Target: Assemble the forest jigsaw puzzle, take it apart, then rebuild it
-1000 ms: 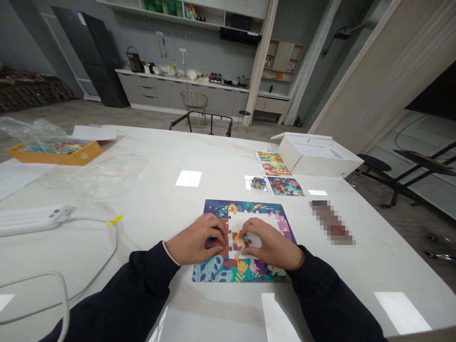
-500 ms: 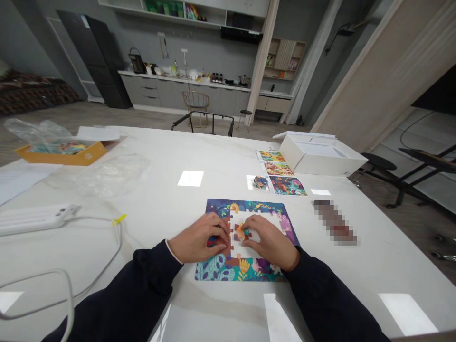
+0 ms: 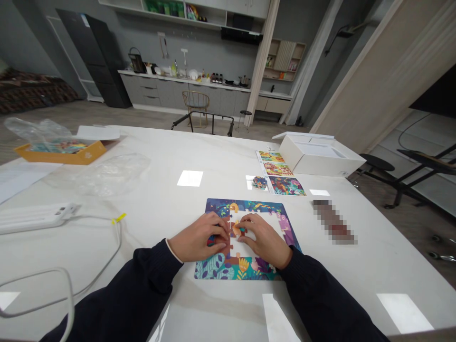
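A colourful jigsaw puzzle (image 3: 213, 268) lies flat in front of me, its border joined around a white inner area. Between the thumb and fingers of my right hand (image 3: 265, 239) is an orange and teal puzzle piece (image 3: 237, 230), at the left side of the white area. My left hand (image 3: 201, 236) rests on the puzzle's left part, fingers bent and thumb apart from them, with nothing visible held. Its fingertips are beside the brown inner edge, close to the piece.
Behind the puzzle are a small stack of pieces (image 3: 260, 183), picture sheets (image 3: 288, 185) and a white box (image 3: 320, 159). On the left are a yellow box (image 3: 83, 155), clear plastic bags (image 3: 107, 175), a power strip (image 3: 33, 218) and a cable (image 3: 116, 256). A blurred item (image 3: 333, 222) lies right.
My right hand has moved slightly left with the puzzle piece, which is now against the left inner edge. My left hand has hardly moved.
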A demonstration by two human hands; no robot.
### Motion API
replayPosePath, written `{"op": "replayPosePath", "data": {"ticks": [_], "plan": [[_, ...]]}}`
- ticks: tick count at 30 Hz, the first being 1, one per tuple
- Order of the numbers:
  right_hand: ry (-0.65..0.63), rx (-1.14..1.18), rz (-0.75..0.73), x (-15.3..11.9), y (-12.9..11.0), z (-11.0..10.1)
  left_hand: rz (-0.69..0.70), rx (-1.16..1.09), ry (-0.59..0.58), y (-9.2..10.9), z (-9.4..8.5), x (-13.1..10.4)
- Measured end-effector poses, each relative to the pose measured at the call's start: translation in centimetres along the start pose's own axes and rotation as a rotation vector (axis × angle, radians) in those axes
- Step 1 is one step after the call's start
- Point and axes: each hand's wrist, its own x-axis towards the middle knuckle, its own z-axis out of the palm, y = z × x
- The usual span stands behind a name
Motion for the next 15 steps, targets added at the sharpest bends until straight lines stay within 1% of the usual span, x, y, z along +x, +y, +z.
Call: {"op": "replayPosePath", "data": {"ticks": [15], "plan": [[0.019, 0.006, -0.03, 0.02, 0.01, 0.07, 0.012, -0.001, -0.006, -0.06, 0.0, -0.03]]}}
